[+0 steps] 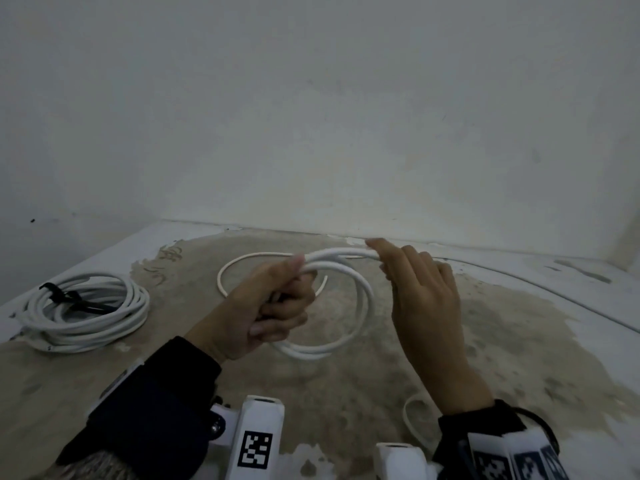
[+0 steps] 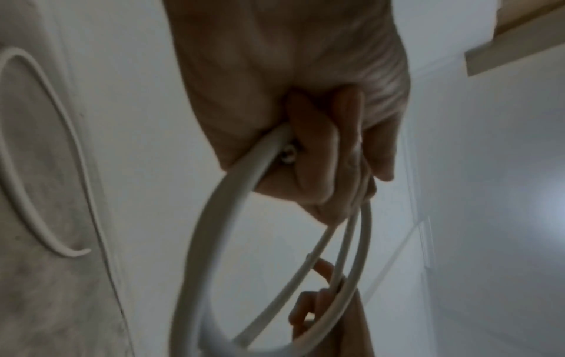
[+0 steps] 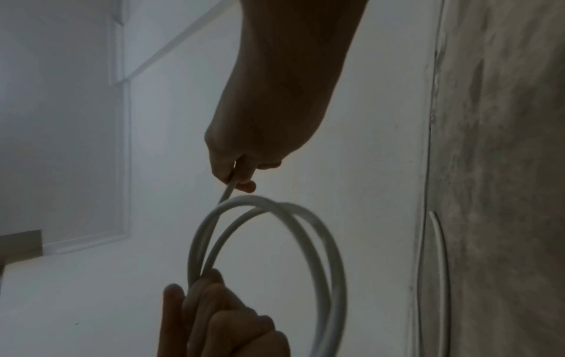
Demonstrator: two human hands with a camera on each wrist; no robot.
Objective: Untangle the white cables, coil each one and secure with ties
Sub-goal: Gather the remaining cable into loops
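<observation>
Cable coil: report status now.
Left hand grips coil; right hand pinches its strand. Tied bundle done, left. Loose cable on table behind.

tied coil [image 1: 85,311] laid on the desk [image 1: 381,375] at far left, half-wound coil [image 1: 341,299] held above desk centre between left hand [image 1: 258,310] and right hand [image 1: 420,292], loose cable [image 1: 242,263] laid behind them, wall [image 1: 311,116] behind the desk

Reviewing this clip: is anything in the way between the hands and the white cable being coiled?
Nothing visible. The left hand already grips the gathered loops of the white cable, and the right hand pinches the strand feeding into them. The finished coil with its black tie lies apart, to the left.
</observation>
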